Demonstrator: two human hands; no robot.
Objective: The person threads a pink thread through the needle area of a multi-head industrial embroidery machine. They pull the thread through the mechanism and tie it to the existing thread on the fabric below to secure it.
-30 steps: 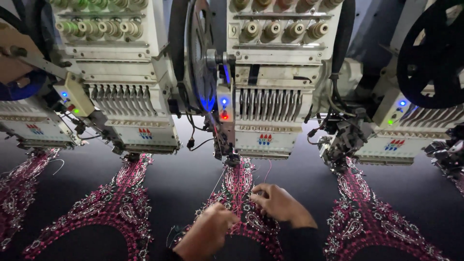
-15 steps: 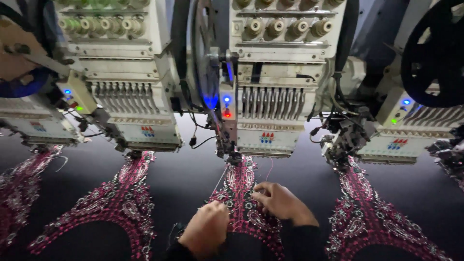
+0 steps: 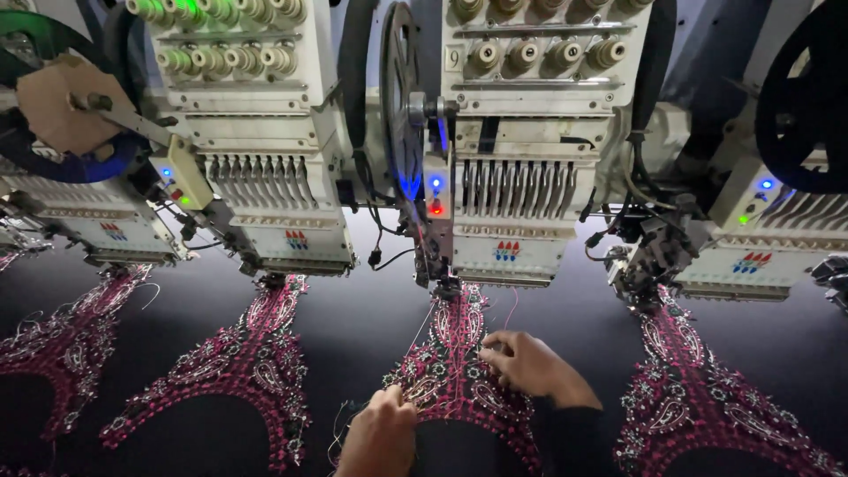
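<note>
My right hand [image 3: 528, 364] rests on the pink embroidered motif [image 3: 452, 349] under the middle embroidery head [image 3: 512, 190], its fingertips pinched on a loose thread near the motif's right edge. My left hand [image 3: 382, 433] lies at the motif's lower left, fingers curled on the stitching and on loose threads there. The motif is stitched in pink and white paisley on black fabric [image 3: 358, 318]. A thin thread runs from the needle area down toward my hands.
Matching pink motifs lie at left [image 3: 256, 362], far left [image 3: 66, 340] and right [image 3: 698, 389]. More machine heads stand at left [image 3: 265, 177] and right [image 3: 751, 247]. A black reel [image 3: 808, 106] hangs top right, a sequin reel [image 3: 399, 106] beside the middle head.
The view has shifted up slightly. My left hand slid a little down and left along the motif's edge; my right hand stayed on the motif's right side.
</note>
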